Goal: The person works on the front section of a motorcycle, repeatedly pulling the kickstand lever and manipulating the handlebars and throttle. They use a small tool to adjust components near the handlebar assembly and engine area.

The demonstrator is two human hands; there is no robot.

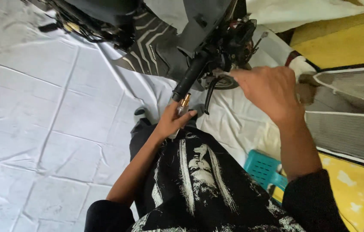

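Left hand point(171, 121) grips small brass-tipped part point(184, 104) just below black handlebar grip point(189, 77). Right hand point(268, 90), fingers loosely curled, pinches brake lever point(211, 91) area.

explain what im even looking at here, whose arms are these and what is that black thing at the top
This single picture comes from a camera worn on a person's head, looking down, so the two arms are that person's own, and the black printed shirt at the bottom is their chest.

The black thing at the top is part of a motorbike or scooter, standing on a white sheet. Its black handlebar grip sticks out toward the camera, with a thin brake lever beside it.

The left hand holds a small brass-coloured part right at the end of that grip. The right hand reaches toward the lever area near the grip's base; whether it holds anything cannot be told.

A turquoise plastic stool sits at lower right, with yellow and grey flooring beyond the sheet.
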